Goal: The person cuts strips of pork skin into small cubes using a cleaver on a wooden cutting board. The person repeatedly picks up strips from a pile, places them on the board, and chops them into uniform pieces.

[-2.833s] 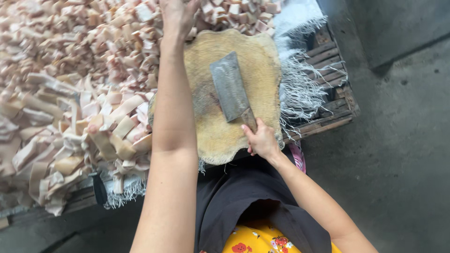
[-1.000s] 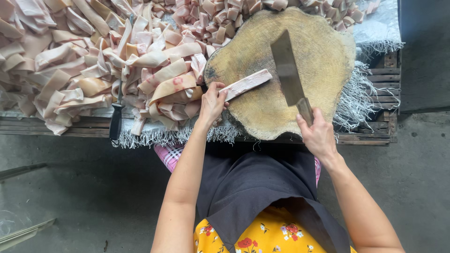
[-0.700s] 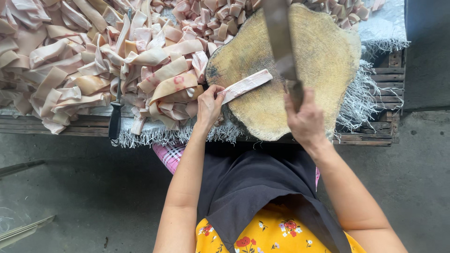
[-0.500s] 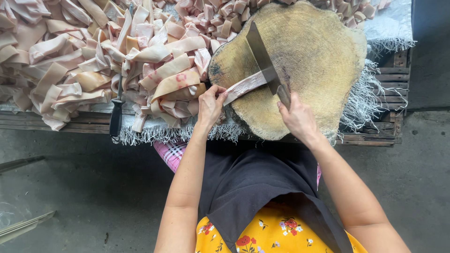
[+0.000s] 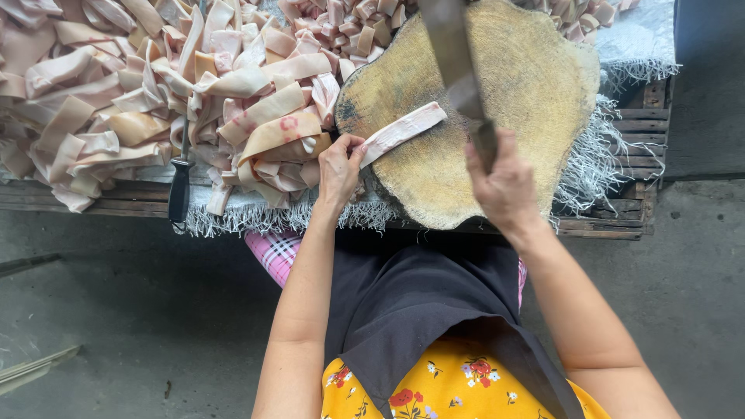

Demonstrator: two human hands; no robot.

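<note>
The left hand (image 5: 339,165) pinches the near end of a pale meat strip (image 5: 403,130) lying across the left edge of the round wooden chopping block (image 5: 535,85). The right hand (image 5: 504,182) is clenched around the handle of a cleaver (image 5: 452,46), blade raised above the strip. The block's right half lies bare. Heaped cut strips (image 5: 155,85) crowd its left rim; a dark-handled knife (image 5: 180,186) rests at the table's front edge.

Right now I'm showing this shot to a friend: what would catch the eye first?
The cleaver, raised in the right hand over the round wooden block at top centre. The left hand pins a pale strip on the block's left edge. The upper left is a big pile of strips.
</note>
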